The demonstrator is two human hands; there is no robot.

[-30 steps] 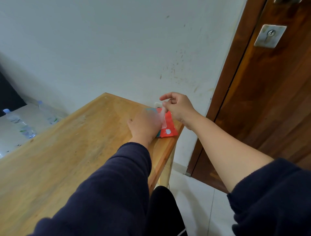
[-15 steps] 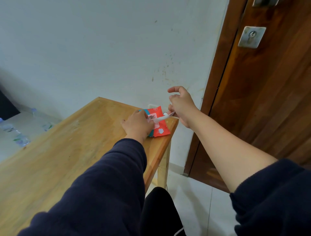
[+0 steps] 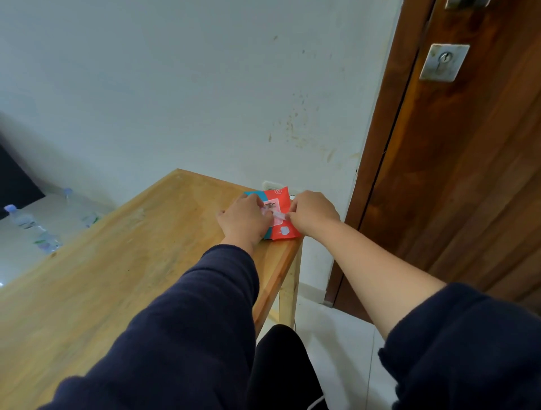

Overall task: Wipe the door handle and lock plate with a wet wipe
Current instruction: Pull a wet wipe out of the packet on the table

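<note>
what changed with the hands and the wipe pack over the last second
The right hand, which was raised above the wipe pack with the clear flap lifted, has come down onto the pack, its fingers pinching the pale flap low against the top. The left hand stays pressing on the pack at the table corner. The lock plate is untouched.

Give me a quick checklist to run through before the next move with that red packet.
1. Wipes packet lies flat on the table: ok.
2. Left hand presses the packet down: ok.
3. Right hand pinches the pale flap: ok.
4. A wipe is out of the packet: not ok.
5. Lock plate in sight and unblocked: ok.
6. Door handle fully in view: not ok, only its lower edge shows.
</note>
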